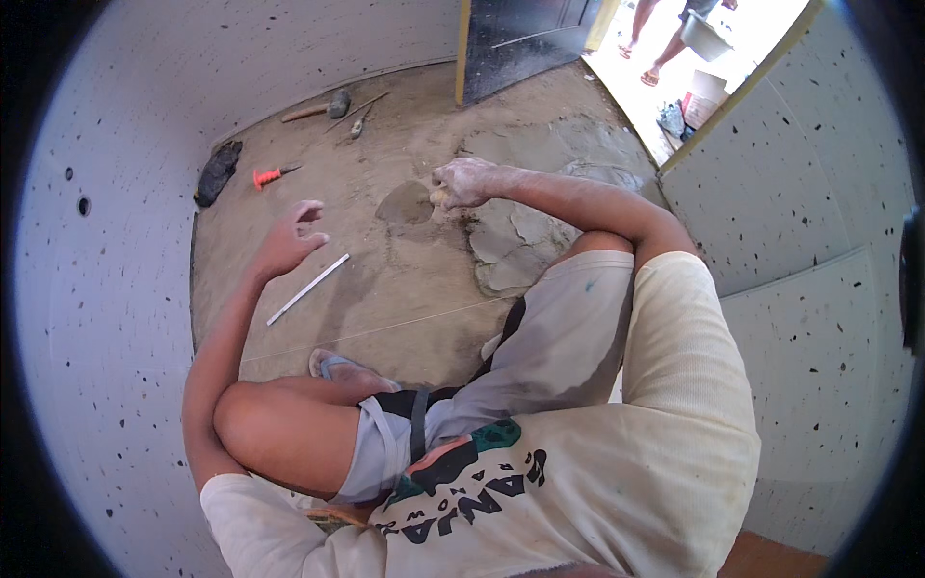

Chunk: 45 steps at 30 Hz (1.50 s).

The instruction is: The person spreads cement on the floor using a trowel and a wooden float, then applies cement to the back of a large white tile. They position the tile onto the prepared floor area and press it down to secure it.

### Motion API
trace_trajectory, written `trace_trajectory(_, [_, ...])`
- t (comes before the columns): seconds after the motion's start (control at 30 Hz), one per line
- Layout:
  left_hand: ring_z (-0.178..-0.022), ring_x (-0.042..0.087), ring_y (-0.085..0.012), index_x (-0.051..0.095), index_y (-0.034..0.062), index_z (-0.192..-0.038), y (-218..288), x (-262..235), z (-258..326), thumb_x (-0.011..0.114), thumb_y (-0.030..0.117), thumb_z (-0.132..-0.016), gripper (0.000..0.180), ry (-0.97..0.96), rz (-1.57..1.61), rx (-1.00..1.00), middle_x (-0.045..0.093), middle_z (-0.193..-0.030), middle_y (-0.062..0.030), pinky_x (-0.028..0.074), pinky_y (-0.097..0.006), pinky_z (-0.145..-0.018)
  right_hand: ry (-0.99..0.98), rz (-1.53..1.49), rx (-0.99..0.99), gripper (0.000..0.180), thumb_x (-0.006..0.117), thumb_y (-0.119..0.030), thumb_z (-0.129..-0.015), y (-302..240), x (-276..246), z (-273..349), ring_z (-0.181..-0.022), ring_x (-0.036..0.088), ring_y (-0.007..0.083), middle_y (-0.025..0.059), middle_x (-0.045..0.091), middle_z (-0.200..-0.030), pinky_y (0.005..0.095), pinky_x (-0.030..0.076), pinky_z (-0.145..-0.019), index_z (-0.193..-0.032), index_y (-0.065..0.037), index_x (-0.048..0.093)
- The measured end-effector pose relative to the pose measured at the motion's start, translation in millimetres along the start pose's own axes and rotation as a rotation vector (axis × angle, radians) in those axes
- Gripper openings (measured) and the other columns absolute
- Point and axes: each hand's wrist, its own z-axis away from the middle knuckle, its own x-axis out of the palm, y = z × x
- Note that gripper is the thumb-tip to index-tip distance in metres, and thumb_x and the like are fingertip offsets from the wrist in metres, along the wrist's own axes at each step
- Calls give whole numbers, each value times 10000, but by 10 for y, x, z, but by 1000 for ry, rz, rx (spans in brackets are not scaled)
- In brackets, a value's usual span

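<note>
My right hand (464,183), dusted grey, is closed round the handle of a trowel. The trowel's grey blade (405,204) points left, low over the sandy floor (376,279); whether it touches the sand I cannot tell. Just right of that hand lies a patch of wet mortar (530,241), rough at its left edge and smoother toward the doorway. My left hand (292,241) hangs over the sand, fingers curled and apart, with nothing in it. Below it a thin white strip (308,289) rests on the floor.
A thin string (405,328) crosses near my feet. Along the far left are a mallet (323,108), an orange-handled tool (275,176) and a black bag (219,173). Beyond the open dark door (525,43), a person (665,43) carries a bucket (706,40). Speckled walls (809,183) stand close.
</note>
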Motion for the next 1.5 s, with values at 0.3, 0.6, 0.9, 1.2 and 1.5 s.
trace_trajectory(0.3, [-1039, 587, -174, 557, -9, -1204, 683, -236, -96, 665, 139, -831, 415, 106, 223, -105, 612, -1108, -97, 476, -316, -909, 210, -107, 288, 506, 684, -453, -783, 677, -215, 869, -1037, 602, 371, 202, 651, -1060, 449, 480, -867, -1052, -29, 623])
trace_trajectory(0.6, [-1066, 577, -192, 570, 14, -1182, 2322, 154, -737, 640, 142, -829, 382, -67, -110, 182, 615, -1118, -110, 484, -341, -915, 467, -198, 381, 484, 734, -471, -737, 1056, -160, 1269, -996, 624, 367, 208, 667, -1010, 449, 496, -849, -943, -35, 695])
trace_trajectory(0.9, [-1055, 588, -206, 583, 10, -1165, 2558, 529, -1701, 665, 144, -804, 393, -190, -90, 280, 621, -1110, -116, 495, -355, -916, 638, -408, 522, 493, 709, -480, -767, 1456, 226, 1465, -1007, 621, 358, 209, 663, -1019, 428, 484, -868, -988, -41, 677])
trace_trajectory(1.2, [-1034, 617, -201, 584, -14, -1170, 2380, 1123, -3499, 701, 199, -798, 444, -181, 99, 341, 649, -1080, -128, 477, -324, -918, 689, -637, 888, 467, 696, -407, -785, 1945, 593, 2223, -729, 651, 213, 130, 671, -825, 372, 509, -699, -1026, -7, 666])
trace_trajectory(1.5, [-942, 587, -135, 565, 1, -1219, 3211, 1899, -5625, 675, 366, -853, 529, -46, 385, 442, 626, -1065, -74, 489, -283, -807, 922, -1085, 1280, 378, 677, -317, -837, 2318, 770, 2401, -609, 613, 150, 82, 647, -749, 321, 508, -596, -1042, -1, 668])
